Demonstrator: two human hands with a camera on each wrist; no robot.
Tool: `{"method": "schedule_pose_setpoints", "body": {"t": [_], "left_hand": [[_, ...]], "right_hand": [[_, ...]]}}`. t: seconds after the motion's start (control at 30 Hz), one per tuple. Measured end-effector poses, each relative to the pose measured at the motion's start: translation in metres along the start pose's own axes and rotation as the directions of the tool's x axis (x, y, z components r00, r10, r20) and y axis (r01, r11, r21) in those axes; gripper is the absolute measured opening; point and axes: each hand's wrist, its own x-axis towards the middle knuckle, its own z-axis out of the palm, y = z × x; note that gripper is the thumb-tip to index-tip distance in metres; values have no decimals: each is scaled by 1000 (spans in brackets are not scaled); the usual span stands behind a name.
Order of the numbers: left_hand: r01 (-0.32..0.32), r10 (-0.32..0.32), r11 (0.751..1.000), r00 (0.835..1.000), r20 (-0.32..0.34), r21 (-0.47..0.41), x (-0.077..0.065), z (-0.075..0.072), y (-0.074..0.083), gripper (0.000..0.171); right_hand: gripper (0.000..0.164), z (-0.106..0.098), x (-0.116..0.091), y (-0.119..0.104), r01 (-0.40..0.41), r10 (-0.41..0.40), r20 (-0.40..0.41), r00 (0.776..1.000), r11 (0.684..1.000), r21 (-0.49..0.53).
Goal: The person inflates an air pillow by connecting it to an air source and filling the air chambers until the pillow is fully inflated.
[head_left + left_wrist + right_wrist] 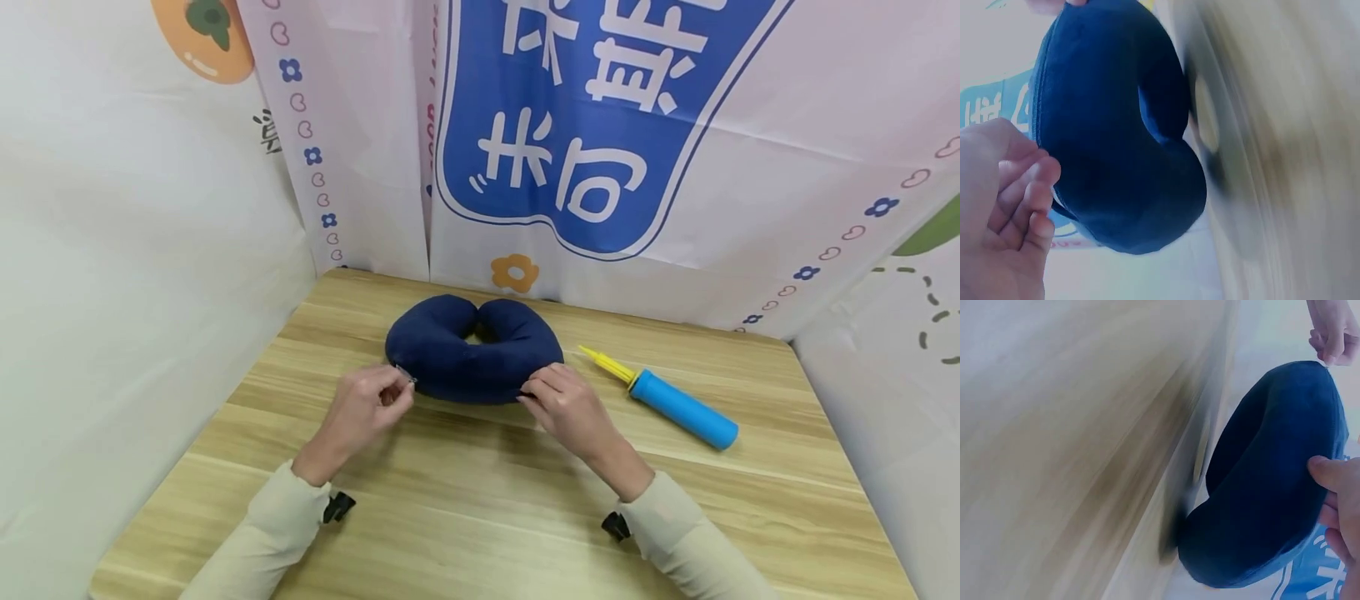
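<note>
A dark blue U-shaped neck pillow (468, 367) lies on the wooden table, its two ends towards the back wall. With curled fingers, my left hand (367, 404) pinches its near left edge, beside a small greyish strip. What exactly sits between those fingertips is hidden. The left wrist view shows a zipper seam (1036, 100) along the outer edge, running to the left fingers. My right hand (566, 408) pinches the near right edge; its thumb presses the fabric beside the seam in the right wrist view. A blue hand pump (682, 408) with a yellow nozzle lies right of the pillow.
The wooden tabletop (465, 517) stretches towards me. Behind it hangs a white printed cloth (375, 125) with a blue panel, and white sheets stand at both sides. The pump's yellow nozzle (603, 362) points towards the pillow's right side.
</note>
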Motion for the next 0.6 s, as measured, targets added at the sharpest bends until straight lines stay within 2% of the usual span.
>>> {"method": "schedule_pose_setpoints", "body": {"t": [0.13, 0.3, 0.5, 0.6], "left_hand": [[-44, 46, 998, 999, 24, -53, 0, 0, 1, 24], [-21, 31, 991, 997, 72, -135, 0, 7, 12, 27], [12, 10, 985, 991, 131, -170, -5, 12, 15, 27], [12, 12, 984, 990, 137, -177, -8, 13, 15, 27]], "right_hand": [[30, 4, 5, -10, 62, -62, -10, 998, 998, 2], [31, 20, 15, -28, 158, -162, -27, 986, 982, -104], [7, 28, 18, -31, 144, -142, 26, 990, 974, -175], [11, 29, 19, -31, 142, -134, 51, 990, 972, -188]]}}
